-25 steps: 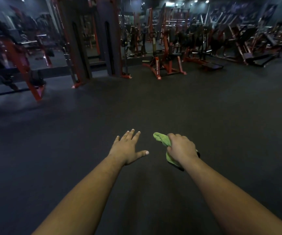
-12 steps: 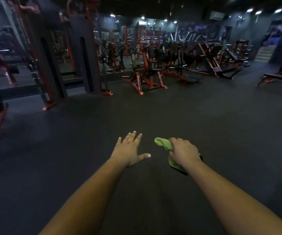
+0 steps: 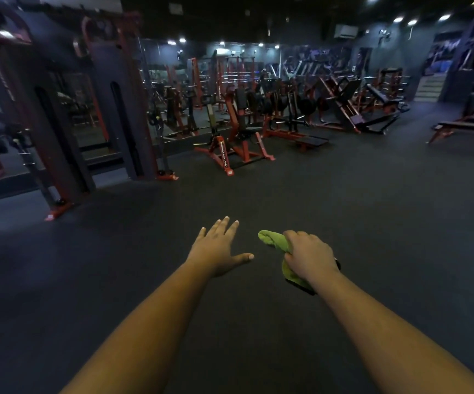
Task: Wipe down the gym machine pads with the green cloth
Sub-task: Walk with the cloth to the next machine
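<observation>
with the right hand (image 3: 309, 255) clenched around the green cloth (image 3: 275, 240) and the left hand (image 3: 215, 251) spread empty, the machines (image 3: 235, 137) stood far off; a slack grip risked dropping it.

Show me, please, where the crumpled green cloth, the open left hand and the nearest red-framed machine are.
crumpled green cloth (image 3: 275, 240): head view, on the bunched end left of the knuckles.
open left hand (image 3: 215, 251): head view, on its back.
nearest red-framed machine (image 3: 237, 149): head view, on its red legs.
</observation>
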